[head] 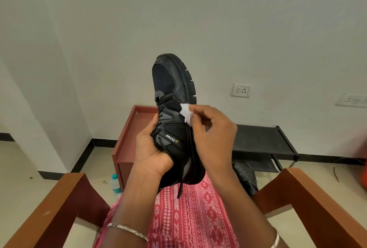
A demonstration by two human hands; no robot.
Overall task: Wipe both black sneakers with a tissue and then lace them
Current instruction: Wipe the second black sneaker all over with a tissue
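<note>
I hold one black sneaker up in front of me, toe pointing up, sole turned to the right. My left hand grips it around the laced throat and tongue near the heel end. My right hand pinches a small white tissue against the sneaker's side at the midsole edge. A loose black lace dangles from the heel end over my lap. The second sneaker is not in view.
I sit in a chair with wooden armrests on both sides. Ahead stand a reddish-brown cabinet and a low black rack. A water bottle stands on the floor at left, a black bag at right.
</note>
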